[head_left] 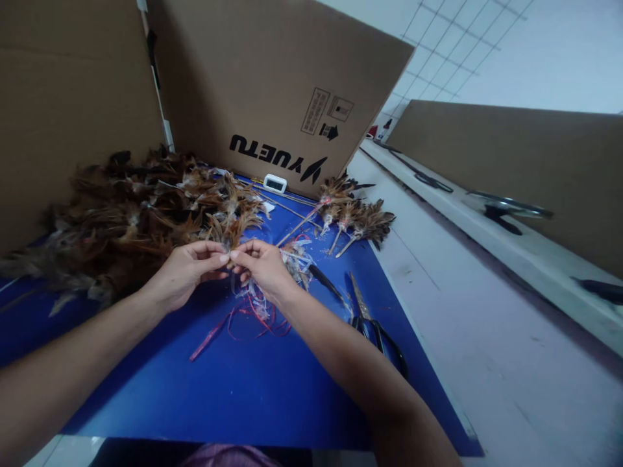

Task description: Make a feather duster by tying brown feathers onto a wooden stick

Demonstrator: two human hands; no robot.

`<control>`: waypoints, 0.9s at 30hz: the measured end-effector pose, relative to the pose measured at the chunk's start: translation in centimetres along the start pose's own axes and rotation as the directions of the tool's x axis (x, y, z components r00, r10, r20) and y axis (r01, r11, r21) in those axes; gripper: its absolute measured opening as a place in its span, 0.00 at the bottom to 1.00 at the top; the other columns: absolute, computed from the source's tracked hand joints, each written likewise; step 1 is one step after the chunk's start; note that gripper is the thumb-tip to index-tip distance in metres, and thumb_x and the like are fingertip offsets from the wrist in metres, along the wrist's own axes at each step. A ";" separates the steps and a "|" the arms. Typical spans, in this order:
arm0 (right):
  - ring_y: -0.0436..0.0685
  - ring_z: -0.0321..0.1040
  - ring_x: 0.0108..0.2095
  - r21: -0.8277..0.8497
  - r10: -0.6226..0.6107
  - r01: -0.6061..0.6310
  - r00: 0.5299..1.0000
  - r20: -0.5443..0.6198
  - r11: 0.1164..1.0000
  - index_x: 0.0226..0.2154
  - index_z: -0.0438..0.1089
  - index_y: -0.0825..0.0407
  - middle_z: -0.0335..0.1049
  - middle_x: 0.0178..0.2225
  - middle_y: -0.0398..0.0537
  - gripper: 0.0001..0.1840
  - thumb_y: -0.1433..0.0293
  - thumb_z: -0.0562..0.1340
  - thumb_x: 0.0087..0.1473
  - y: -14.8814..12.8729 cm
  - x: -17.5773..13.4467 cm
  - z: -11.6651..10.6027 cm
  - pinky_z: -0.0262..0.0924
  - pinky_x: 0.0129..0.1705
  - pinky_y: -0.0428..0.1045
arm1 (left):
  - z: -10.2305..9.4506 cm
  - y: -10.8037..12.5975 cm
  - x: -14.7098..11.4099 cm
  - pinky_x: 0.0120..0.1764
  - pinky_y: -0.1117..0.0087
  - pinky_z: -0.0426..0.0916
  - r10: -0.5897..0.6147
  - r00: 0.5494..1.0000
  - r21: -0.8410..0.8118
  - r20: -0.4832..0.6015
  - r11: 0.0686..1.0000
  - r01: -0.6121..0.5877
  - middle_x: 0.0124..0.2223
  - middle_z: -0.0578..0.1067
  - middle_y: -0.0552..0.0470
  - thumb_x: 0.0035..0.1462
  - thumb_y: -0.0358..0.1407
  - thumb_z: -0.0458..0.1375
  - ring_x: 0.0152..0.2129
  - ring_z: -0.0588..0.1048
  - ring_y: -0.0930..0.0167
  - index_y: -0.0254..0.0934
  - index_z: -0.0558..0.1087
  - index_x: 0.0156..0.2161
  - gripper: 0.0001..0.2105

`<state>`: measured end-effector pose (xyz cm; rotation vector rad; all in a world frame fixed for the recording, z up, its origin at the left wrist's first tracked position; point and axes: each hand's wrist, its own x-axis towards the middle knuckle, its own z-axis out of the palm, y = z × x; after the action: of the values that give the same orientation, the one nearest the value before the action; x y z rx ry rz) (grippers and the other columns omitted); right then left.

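Passable: table (272, 399) middle by near edge, between forearms (102, 347). Blocked: feather heap (146, 217) far left, cardboard (243, 78) along far edge, feather bundles (357, 220) and scissors (363, 314) by right edge.

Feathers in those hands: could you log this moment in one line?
left hand: pinching feather tuft | right hand: pinching same tuft | black-handled scissors: on blue surface
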<state>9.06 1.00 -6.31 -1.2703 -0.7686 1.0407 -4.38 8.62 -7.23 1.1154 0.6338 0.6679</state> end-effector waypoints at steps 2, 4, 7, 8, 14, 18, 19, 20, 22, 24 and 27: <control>0.44 0.61 0.17 -0.040 -0.034 0.034 0.999 0.008 0.999 0.25 0.66 0.54 0.67 0.18 0.37 0.09 0.70 0.68 0.42 -0.1 0.3 0.2 0.54 0.17 0.40 | 0.0 0.1 0.1 0.29 0.73 0.74 -0.011 1.000 -0.031 -0.015 0.999 0.011 0.29 0.76 0.53 0.36 0.31 0.71 0.27 0.76 0.73 0.33 0.74 0.31 0.14; 0.44 0.60 0.17 -0.073 -0.054 0.057 0.998 0.037 0.996 0.25 0.67 0.54 0.67 0.19 0.38 0.08 0.70 0.67 0.44 -0.4 0.6 0.4 0.52 0.17 0.40 | -0.1 0.4 0.1 0.29 0.73 0.75 -0.010 0.999 -0.065 -0.031 0.998 0.008 0.29 0.76 0.53 0.35 0.30 0.71 0.27 0.76 0.72 0.34 0.73 0.30 0.14; 0.44 0.59 0.18 -0.177 -0.040 0.060 0.993 0.115 0.982 0.27 0.68 0.53 0.66 0.20 0.37 0.07 0.68 0.65 0.47 -1.4 1.5 0.1 0.53 0.19 0.41 | -0.4 0.9 0.2 0.28 0.76 0.74 0.004 0.999 -0.100 -0.051 0.995 -0.009 0.27 0.76 0.53 0.34 0.28 0.71 0.23 0.76 0.74 0.33 0.72 0.29 0.14; 0.45 0.59 0.19 -0.248 -0.058 0.089 0.990 0.130 0.965 0.28 0.68 0.53 0.66 0.20 0.37 0.06 0.67 0.64 0.49 -1.7 1.9 -0.3 0.54 0.21 0.42 | -0.5 1.2 0.3 0.27 0.77 0.73 0.013 0.998 -0.107 -0.058 0.994 -0.019 0.26 0.76 0.53 0.34 0.28 0.71 0.22 0.76 0.75 0.33 0.72 0.29 0.14; 0.50 0.67 0.32 -0.872 -0.200 0.277 0.957 0.211 0.403 0.31 0.74 0.51 0.72 0.29 0.41 0.04 0.72 0.63 0.49 -2.5 4.7 -3.6 0.57 0.36 0.45 | -2.2 2.6 1.2 0.28 0.78 0.73 0.166 0.966 -0.157 -0.197 0.967 -0.199 0.25 0.77 0.53 0.34 0.26 0.69 0.24 0.77 0.72 0.32 0.72 0.28 0.13; 0.53 0.68 0.35 -0.951 -0.047 0.272 0.962 0.268 0.146 0.30 0.74 0.50 0.74 0.33 0.45 0.04 0.70 0.64 0.48 -1.1 5.4 -3.9 0.56 0.36 0.46 | -3.4 3.0 1.9 0.26 0.80 0.72 0.190 0.949 -0.143 -0.254 0.962 -0.231 0.25 0.77 0.54 0.37 0.24 0.67 0.25 0.77 0.73 0.33 0.72 0.28 0.10; 0.54 0.68 0.35 -0.956 -0.035 0.270 0.963 0.268 0.112 0.29 0.74 0.51 0.74 0.33 0.46 0.04 0.71 0.63 0.48 -0.8 5.5 -3.7 0.56 0.36 0.46 | -3.6 3.0 2.0 0.26 0.81 0.71 0.186 0.947 -0.140 -0.261 0.964 -0.228 0.26 0.77 0.54 0.37 0.23 0.66 0.25 0.77 0.74 0.33 0.72 0.28 0.10; 0.54 0.68 0.35 -0.959 -0.030 0.268 0.963 0.266 0.089 0.28 0.73 0.51 0.74 0.33 0.47 0.04 0.73 0.62 0.48 -0.6 5.5 -3.5 0.56 0.36 0.46 | -3.7 3.0 2.1 0.26 0.81 0.71 0.183 0.946 -0.137 -0.266 0.965 -0.225 0.26 0.77 0.54 0.37 0.23 0.66 0.25 0.77 0.74 0.33 0.72 0.28 0.10; 0.54 0.68 0.36 -0.962 -0.054 0.256 0.966 0.252 0.098 0.28 0.73 0.51 0.74 0.33 0.47 0.06 0.75 0.60 0.47 -0.6 5.6 -3.2 0.56 0.37 0.46 | -3.9 3.0 2.1 0.26 0.81 0.71 0.181 0.946 -0.132 -0.269 0.966 -0.222 0.26 0.77 0.54 0.38 0.23 0.66 0.26 0.77 0.74 0.33 0.72 0.28 0.10; 0.53 0.68 0.36 -0.956 -0.126 0.236 0.968 0.216 0.173 0.28 0.73 0.52 0.74 0.34 0.46 0.05 0.74 0.61 0.47 -1.0 5.7 -3.0 0.57 0.38 0.45 | -3.8 3.0 2.1 0.26 0.81 0.71 0.186 0.944 -0.127 -0.274 0.966 -0.227 0.26 0.77 0.54 0.37 0.23 0.66 0.26 0.77 0.74 0.33 0.72 0.28 0.10; 0.52 0.69 0.36 -0.924 -0.230 0.176 0.968 0.100 0.340 0.28 0.73 0.51 0.74 0.33 0.43 0.04 0.71 0.62 0.47 -1.9 6.1 -2.3 0.59 0.39 0.45 | -3.7 3.1 2.1 0.26 0.80 0.70 0.189 0.940 -0.124 -0.285 0.965 -0.231 0.25 0.77 0.54 0.37 0.24 0.66 0.26 0.76 0.74 0.32 0.71 0.28 0.10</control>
<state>13.71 5.79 -5.41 -2.0770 -1.5721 0.2518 -6.31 13.27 -5.66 0.9606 0.6869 1.0513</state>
